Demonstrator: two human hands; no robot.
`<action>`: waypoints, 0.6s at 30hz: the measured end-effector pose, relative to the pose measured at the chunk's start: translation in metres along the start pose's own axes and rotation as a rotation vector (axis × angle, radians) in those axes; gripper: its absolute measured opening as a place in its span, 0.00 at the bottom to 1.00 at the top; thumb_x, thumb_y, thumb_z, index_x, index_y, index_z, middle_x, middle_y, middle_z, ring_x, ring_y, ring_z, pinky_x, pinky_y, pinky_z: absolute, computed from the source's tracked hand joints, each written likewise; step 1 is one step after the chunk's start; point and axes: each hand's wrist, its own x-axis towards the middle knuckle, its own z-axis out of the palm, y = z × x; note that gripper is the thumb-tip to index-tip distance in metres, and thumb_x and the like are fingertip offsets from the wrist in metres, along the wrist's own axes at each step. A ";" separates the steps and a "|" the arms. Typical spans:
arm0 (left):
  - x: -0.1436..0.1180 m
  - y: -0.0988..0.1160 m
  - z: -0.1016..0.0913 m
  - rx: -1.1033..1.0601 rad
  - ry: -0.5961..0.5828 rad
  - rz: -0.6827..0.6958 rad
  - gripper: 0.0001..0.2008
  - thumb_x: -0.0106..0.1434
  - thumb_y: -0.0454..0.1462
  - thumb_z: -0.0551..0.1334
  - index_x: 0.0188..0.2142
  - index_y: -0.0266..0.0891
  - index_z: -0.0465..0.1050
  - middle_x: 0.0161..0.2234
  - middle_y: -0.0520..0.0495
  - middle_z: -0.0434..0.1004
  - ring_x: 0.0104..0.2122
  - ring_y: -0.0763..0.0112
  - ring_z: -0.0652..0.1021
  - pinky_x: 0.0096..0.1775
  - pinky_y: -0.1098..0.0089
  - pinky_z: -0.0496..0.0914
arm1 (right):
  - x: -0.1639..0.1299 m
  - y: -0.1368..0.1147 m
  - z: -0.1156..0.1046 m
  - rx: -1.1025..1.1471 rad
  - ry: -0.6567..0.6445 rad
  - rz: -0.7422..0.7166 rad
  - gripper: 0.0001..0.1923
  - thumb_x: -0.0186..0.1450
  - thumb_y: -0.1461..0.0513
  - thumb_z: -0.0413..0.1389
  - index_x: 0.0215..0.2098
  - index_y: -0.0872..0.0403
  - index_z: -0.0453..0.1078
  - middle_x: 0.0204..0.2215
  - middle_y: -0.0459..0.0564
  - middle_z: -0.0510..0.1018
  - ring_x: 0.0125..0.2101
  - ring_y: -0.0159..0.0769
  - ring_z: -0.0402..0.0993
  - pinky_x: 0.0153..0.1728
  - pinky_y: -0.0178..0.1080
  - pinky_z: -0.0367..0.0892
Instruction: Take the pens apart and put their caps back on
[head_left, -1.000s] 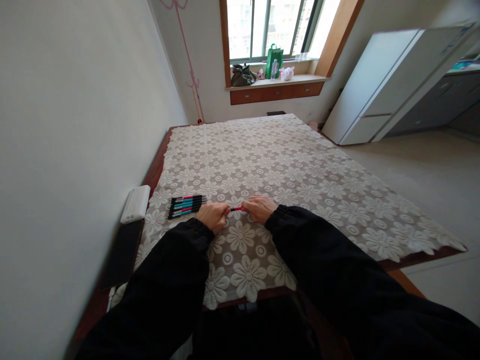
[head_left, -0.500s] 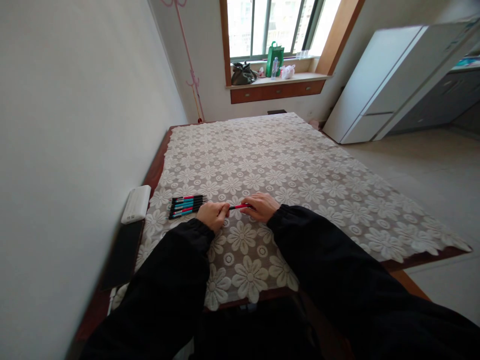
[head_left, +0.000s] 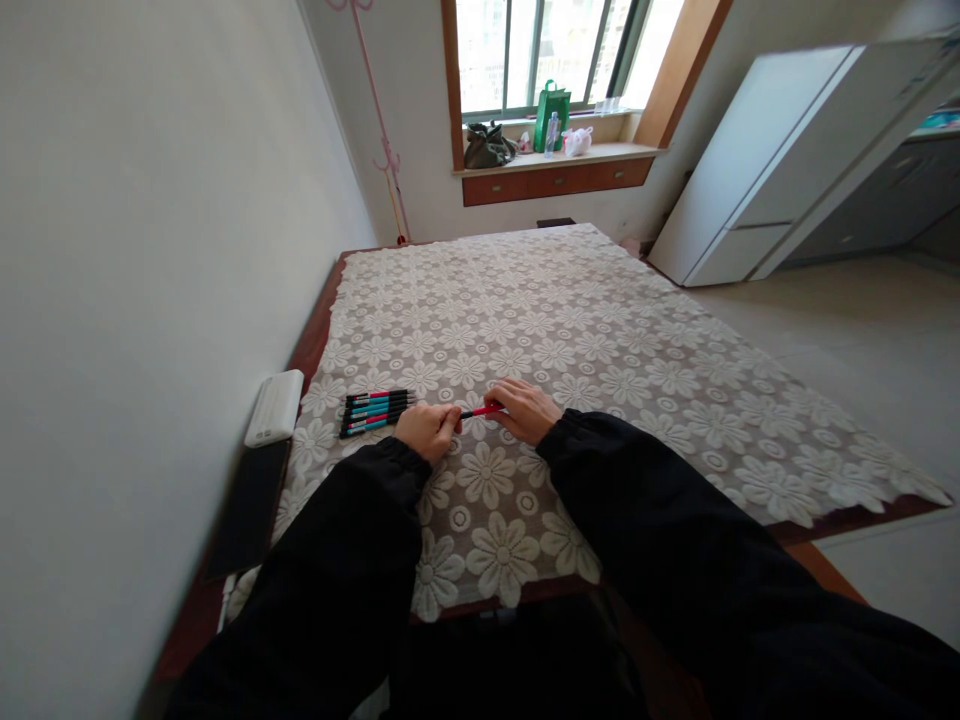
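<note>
A red pen point(head_left: 481, 411) lies level between my two hands just above the lace tablecloth point(head_left: 570, 340). My left hand point(head_left: 426, 430) pinches its left end with curled fingers. My right hand point(head_left: 525, 410) grips its right end, knuckles up. Just left of my left hand, several pens point(head_left: 375, 411) in red, teal and black lie side by side in a neat row on the cloth, apart from both hands.
A white box point(head_left: 274, 407) and a dark flat slab point(head_left: 246, 505) lie along the table's left edge by the wall. A white fridge point(head_left: 757, 160) stands at the right. Bags and bottles sit on the window sill point(head_left: 551, 155) at the back.
My hands have drawn slightly apart along the red pen, so more of its red barrel shows between them. The row of pens has not moved.
</note>
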 end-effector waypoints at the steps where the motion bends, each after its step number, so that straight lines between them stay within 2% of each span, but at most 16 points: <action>1: 0.000 0.000 0.000 0.001 0.000 -0.004 0.26 0.73 0.47 0.46 0.29 0.44 0.79 0.26 0.46 0.80 0.31 0.62 0.78 0.33 0.66 0.58 | 0.000 0.000 0.000 0.011 0.008 0.018 0.06 0.72 0.58 0.57 0.43 0.53 0.70 0.37 0.51 0.79 0.39 0.40 0.73 0.42 0.40 0.64; 4: 0.000 0.000 0.000 0.005 0.005 -0.013 0.26 0.73 0.47 0.46 0.30 0.44 0.79 0.26 0.46 0.80 0.32 0.62 0.78 0.33 0.66 0.58 | 0.000 0.001 0.001 0.027 -0.007 0.045 0.08 0.73 0.57 0.56 0.47 0.52 0.70 0.35 0.49 0.79 0.36 0.38 0.73 0.41 0.40 0.64; 7: 0.000 0.000 0.000 0.003 0.003 -0.008 0.27 0.72 0.48 0.46 0.29 0.44 0.79 0.26 0.46 0.80 0.32 0.62 0.78 0.33 0.66 0.58 | -0.001 0.002 0.002 -0.001 -0.020 0.002 0.08 0.75 0.59 0.51 0.43 0.51 0.71 0.36 0.50 0.79 0.38 0.39 0.73 0.42 0.41 0.63; 10: 0.000 0.000 0.000 0.001 0.005 -0.025 0.28 0.73 0.48 0.46 0.28 0.44 0.79 0.25 0.46 0.79 0.31 0.62 0.78 0.33 0.66 0.58 | -0.001 0.002 0.002 0.022 0.008 0.007 0.04 0.73 0.61 0.55 0.42 0.53 0.70 0.38 0.52 0.78 0.41 0.40 0.72 0.44 0.40 0.64; 12: 0.000 0.001 -0.001 -0.005 0.009 -0.037 0.28 0.73 0.48 0.45 0.29 0.44 0.80 0.23 0.46 0.78 0.30 0.62 0.78 0.33 0.65 0.58 | -0.001 0.002 0.002 0.049 0.019 0.023 0.07 0.71 0.60 0.57 0.46 0.54 0.69 0.40 0.52 0.78 0.41 0.40 0.73 0.44 0.41 0.64; 14: 0.000 0.001 -0.001 -0.012 0.011 -0.040 0.28 0.73 0.49 0.45 0.31 0.44 0.81 0.23 0.46 0.77 0.30 0.62 0.77 0.33 0.66 0.57 | -0.001 0.002 0.002 0.038 0.000 0.010 0.08 0.73 0.59 0.55 0.48 0.53 0.70 0.39 0.51 0.79 0.41 0.40 0.73 0.44 0.41 0.63; 18: 0.000 0.001 0.000 -0.010 0.013 -0.041 0.29 0.74 0.50 0.44 0.31 0.44 0.81 0.24 0.46 0.78 0.31 0.62 0.78 0.32 0.66 0.57 | 0.000 0.002 0.001 -0.029 -0.033 -0.009 0.07 0.75 0.60 0.52 0.42 0.51 0.72 0.38 0.51 0.78 0.41 0.41 0.71 0.44 0.41 0.62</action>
